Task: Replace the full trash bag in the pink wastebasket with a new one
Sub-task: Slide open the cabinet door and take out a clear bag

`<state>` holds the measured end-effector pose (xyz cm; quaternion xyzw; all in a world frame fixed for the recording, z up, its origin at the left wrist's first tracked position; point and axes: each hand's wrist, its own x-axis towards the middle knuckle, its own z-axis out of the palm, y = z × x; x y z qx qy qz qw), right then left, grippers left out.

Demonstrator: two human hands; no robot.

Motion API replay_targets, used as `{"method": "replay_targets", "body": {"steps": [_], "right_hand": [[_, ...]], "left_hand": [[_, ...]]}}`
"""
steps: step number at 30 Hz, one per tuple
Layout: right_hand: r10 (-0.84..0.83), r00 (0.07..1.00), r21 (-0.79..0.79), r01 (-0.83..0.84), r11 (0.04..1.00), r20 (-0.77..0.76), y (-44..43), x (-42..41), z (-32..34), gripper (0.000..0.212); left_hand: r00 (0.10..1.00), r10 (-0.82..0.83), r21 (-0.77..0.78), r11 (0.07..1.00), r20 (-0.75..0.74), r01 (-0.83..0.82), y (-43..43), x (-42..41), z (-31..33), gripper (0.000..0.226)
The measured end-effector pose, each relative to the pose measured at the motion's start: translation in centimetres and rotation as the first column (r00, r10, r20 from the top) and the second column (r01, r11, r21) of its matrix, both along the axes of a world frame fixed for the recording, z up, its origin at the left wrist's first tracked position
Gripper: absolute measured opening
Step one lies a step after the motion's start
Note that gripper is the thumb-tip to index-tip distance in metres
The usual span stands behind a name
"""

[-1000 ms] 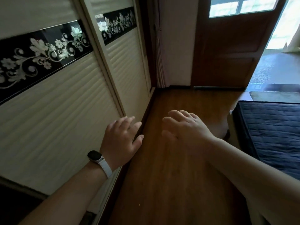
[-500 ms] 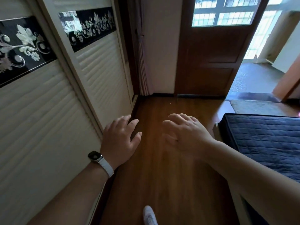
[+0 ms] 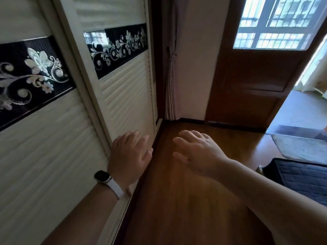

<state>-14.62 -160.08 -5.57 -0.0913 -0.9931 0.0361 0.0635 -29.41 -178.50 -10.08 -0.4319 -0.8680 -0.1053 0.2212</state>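
My left hand (image 3: 130, 155) is stretched out palm down with its fingers apart, holding nothing; a dark watch with a white strap sits on its wrist. It hovers beside the cream sliding wardrobe door (image 3: 123, 96). My right hand (image 3: 198, 152) is also held out palm down over the wooden floor (image 3: 177, 200), fingers loosely spread and empty. Neither the pink wastebasket nor any trash bag is in view.
The wardrobe (image 3: 44, 138) with black floral bands runs along the left. A tied curtain (image 3: 170, 76) hangs in the far corner. A brown door (image 3: 256, 76) with a window stands open at the back. A dark blue mattress (image 3: 300, 181) lies at right, a grey mat (image 3: 299, 147) beyond it.
The view has moved forward and lifted toward the far corner and door. Both hands keep the same outstretched, empty pose. The white shoe tip seen half a second ago is out of view.
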Motion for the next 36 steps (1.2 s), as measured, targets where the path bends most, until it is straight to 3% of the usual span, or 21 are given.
{"method": "replay_targets", "body": {"steps": [11,16,25,32,36], "right_hand": [[0.305,0.952,-0.004,-0.305,0.952,-0.022,2.8,-15.5,-0.4,0.054],[0.471,0.881,-0.003,-0.472,0.882,-0.056,5.2,-23.6,-0.5,0.055],[0.665,0.736,0.063,-0.663,0.746,-0.125,12.3,-35.8,1.7,0.055],[0.731,0.6,0.131,-0.737,0.663,-0.324,12.8,-42.2,7.0,0.053],[0.718,0.528,0.168,-0.74,0.651,-0.454,12.2,-45.0,10.2,0.054]], "left_hand": [[0.944,0.329,0.005,0.944,-0.006,-0.329,-2.5,-8.0,-1.3,0.038],[0.876,0.477,0.031,0.879,-0.071,-0.476,-1.4,-12.3,-0.7,0.041],[0.737,0.675,0.108,0.735,-0.028,-0.669,6.7,-19.1,4.4,0.05],[0.637,0.759,0.185,0.651,-0.137,-0.736,8.4,-22.2,10.4,0.058],[0.609,0.761,0.248,0.648,-0.222,-0.72,8.2,-24.6,14.4,0.056]]}}
